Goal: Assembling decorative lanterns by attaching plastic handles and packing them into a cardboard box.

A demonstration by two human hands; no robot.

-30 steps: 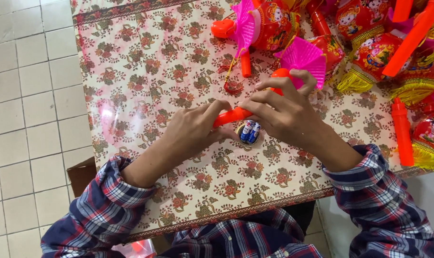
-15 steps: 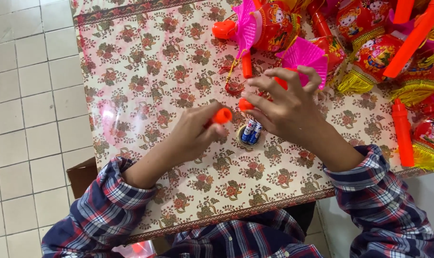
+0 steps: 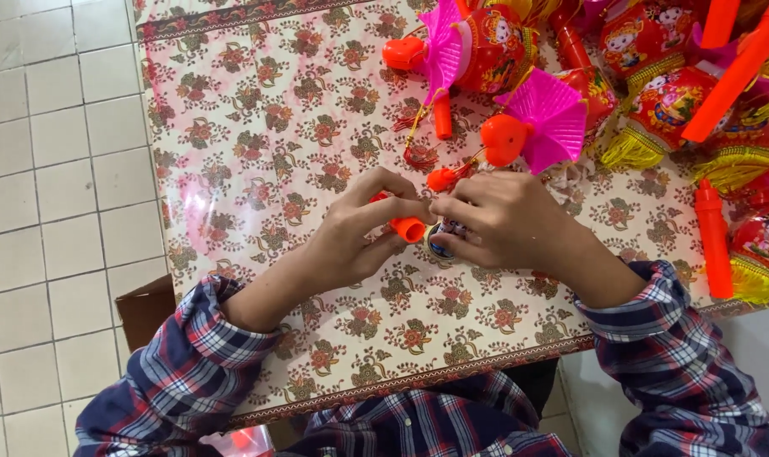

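Observation:
My left hand [image 3: 350, 241] pinches a short orange plastic tube [image 3: 408, 228] by its end, just above the flowered tablecloth [image 3: 274, 152]. My right hand [image 3: 507, 224] is curled over a small cylindrical battery [image 3: 442, 241] with a blue and white wrapper, its fingertips meeting the tube's open end. The battery is mostly hidden under the fingers. A small orange cap with a red string [image 3: 442, 178] lies just beyond my hands.
Red and pink toy lanterns [image 3: 486, 42] with yellow tassels are piled at the far right, with a pink fan piece [image 3: 549, 114] and an orange knob [image 3: 503, 140]. Orange handle sticks [image 3: 713, 241] lie at the right edge. A cardboard box [image 3: 147, 309] sits on the tiled floor at the left.
The long orange stick came apart: my left hand keeps one short tube, my right hand dropped from the stick onto the battery, and both hands closed together.

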